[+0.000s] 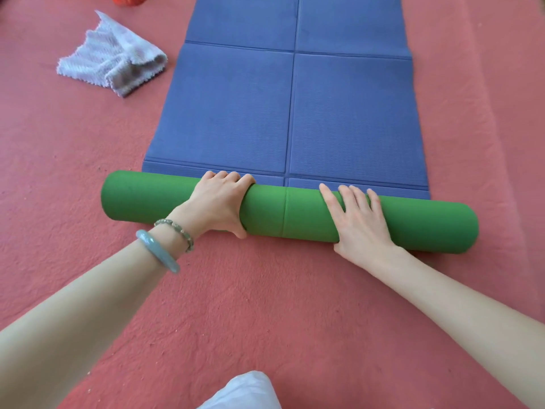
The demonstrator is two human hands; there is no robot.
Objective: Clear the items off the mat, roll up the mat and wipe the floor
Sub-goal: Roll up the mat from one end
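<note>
One mat (351, 113), one cloth (113, 62), two hands (219, 202) (358, 221)

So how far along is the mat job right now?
Done: the visible blue foam mat carries no items. In hand: its green rolled end is started, left hand gripping, right hand pressing flat; most lies unrolled. Left: finish rolling, then wipe the pink floor with the grey folded cloth.

Far left, a red-orange object (129, 0) is getting cropped by the top edge, unidentifiable. The far end of the mat (351, 107) is running out of frame. The fingertips of the left hand (219, 202) are hiding behind the green roll (295, 215). White fabric (244, 391) is getting cut off at the near edge.
</note>
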